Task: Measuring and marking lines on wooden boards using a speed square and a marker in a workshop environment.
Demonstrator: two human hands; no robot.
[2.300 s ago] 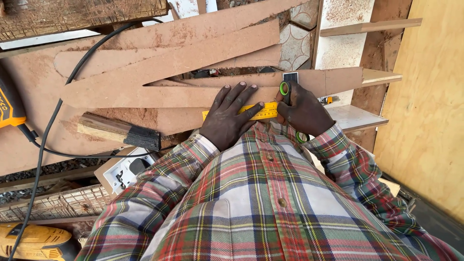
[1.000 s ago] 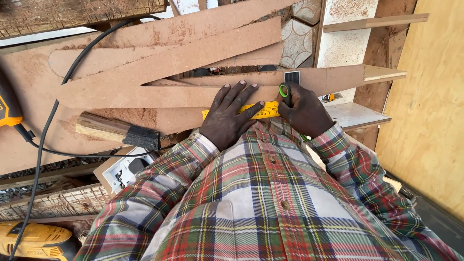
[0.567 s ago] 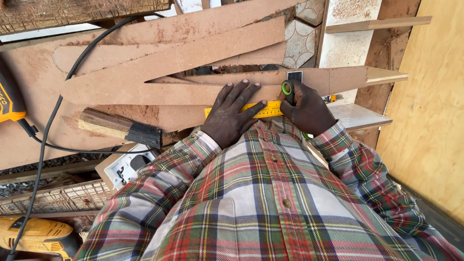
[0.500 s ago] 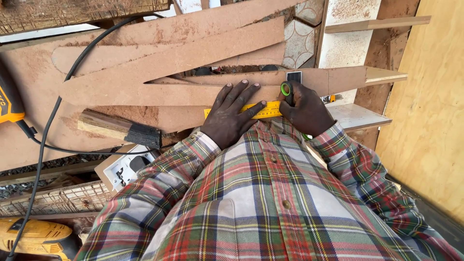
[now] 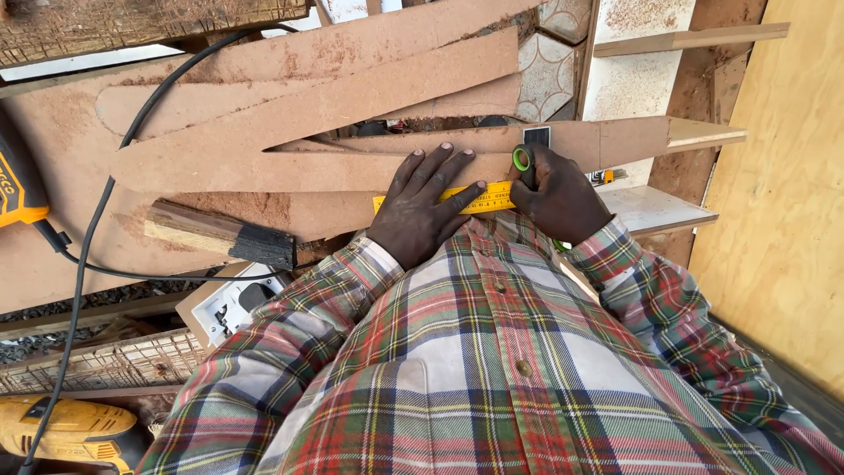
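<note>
My left hand [image 5: 420,209] lies flat with fingers spread, pressing a yellow ruler [image 5: 482,200] onto a long brown fibreboard strip [image 5: 264,171]. My right hand [image 5: 560,195] is closed around a tool with green ring handles [image 5: 521,159], its tip at the ruler's right end on the board. What the tool's tip looks like is hidden by my fingers. My plaid shirt fills the lower part of the view.
Several cut fibreboard offcuts [image 5: 299,97] overlap on the bench. A wood block with a black end [image 5: 220,235] lies left. A black cable [image 5: 88,255] runs to a yellow power tool [image 5: 16,180]; another yellow tool [image 5: 66,429] sits bottom left. A plywood sheet [image 5: 782,176] stands right.
Almost nothing has moved: both hands stay on the ruler and board, with only a slight shift of the camera view.
</note>
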